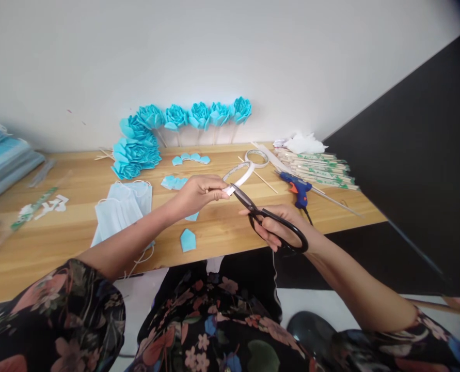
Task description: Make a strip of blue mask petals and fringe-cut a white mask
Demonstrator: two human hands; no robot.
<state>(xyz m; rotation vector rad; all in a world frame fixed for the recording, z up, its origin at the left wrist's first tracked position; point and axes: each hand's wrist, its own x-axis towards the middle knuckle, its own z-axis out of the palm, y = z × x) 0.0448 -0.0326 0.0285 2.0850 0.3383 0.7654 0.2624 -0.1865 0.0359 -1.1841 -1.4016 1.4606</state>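
My left hand [210, 188] is closed in a pinch on the end of a white tape strip [230, 190]. A roll of white tape [240, 175] is right by those fingertips, tilted above the table; I cannot tell exactly how it joins the strip. Black-handled scissors [258, 209] are in my right hand [278, 227], fingers through the loops, with the blade tips at the tape beside my left fingertips. Blue pentagon-shaped pieces [188, 240] lie beneath and in front of the left hand, and more small blue petal pieces [191, 158] lie beyond it.
Several blue flowers [201, 115] on sticks lean along the wall. Pale blue face masks [125, 206] lie left, with a bigger mask stack [5, 160] farther left. Right are another tape roll [256, 158], a blue glue gun [297, 188] and bundled wrapped chopsticks [318, 168].
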